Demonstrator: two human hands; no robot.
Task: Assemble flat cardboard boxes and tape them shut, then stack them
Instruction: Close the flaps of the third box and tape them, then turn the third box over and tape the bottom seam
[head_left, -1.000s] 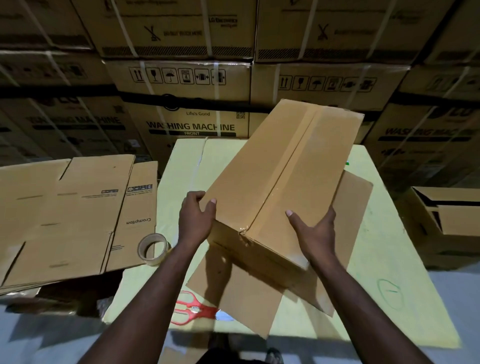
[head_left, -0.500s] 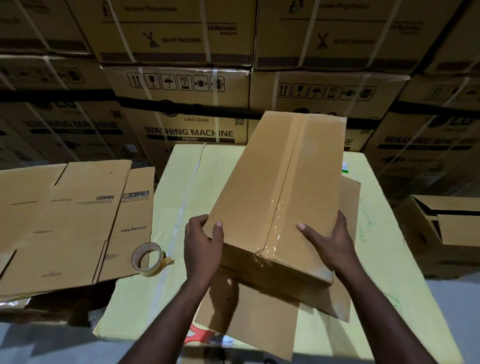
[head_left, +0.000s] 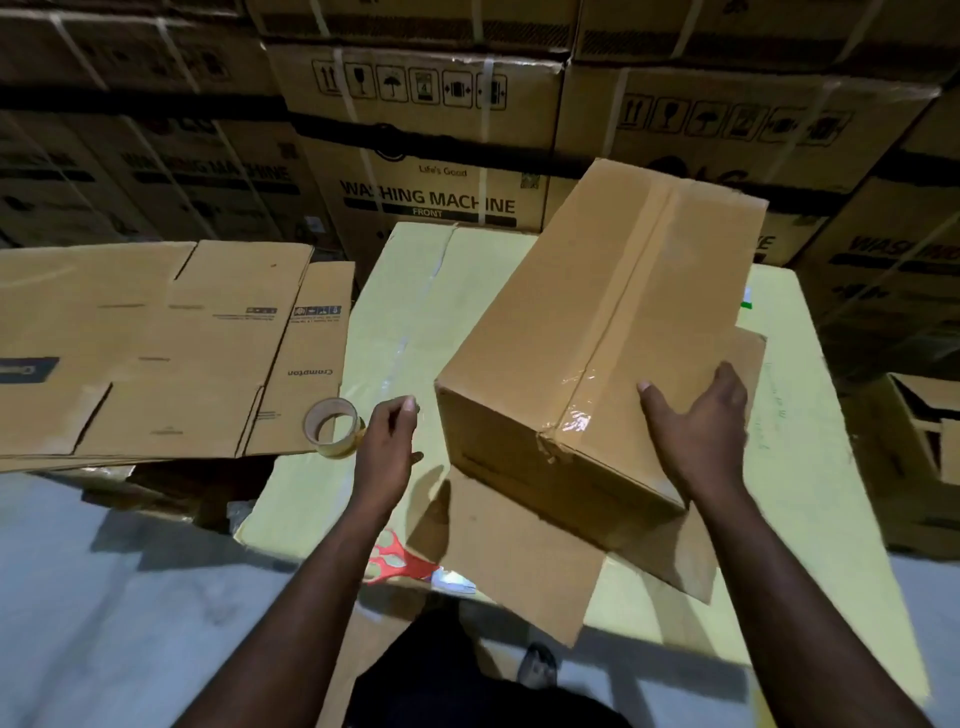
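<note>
We read "WASHING MACHINE FRONT" and "Life's Good" on the stacked cartons (head_left: 431, 197) across the top of the frame, and "Crompton" on the flat cardboard boxes (head_left: 156, 348) at left. The yellow table (head_left: 410, 312) stands on a grey floor (head_left: 130, 597). At centre right the taped box (head_left: 571, 338) sits on a loose cardboard sheet (head_left: 519, 551). Our right hand (head_left: 696, 441) lies flat on its top, fingers spread. Our left hand (head_left: 387, 441) grasps nothing, fingers loosely curled, just beside the tape roll (head_left: 332, 428). Red scissors (head_left: 397, 558) lie below it.
</note>
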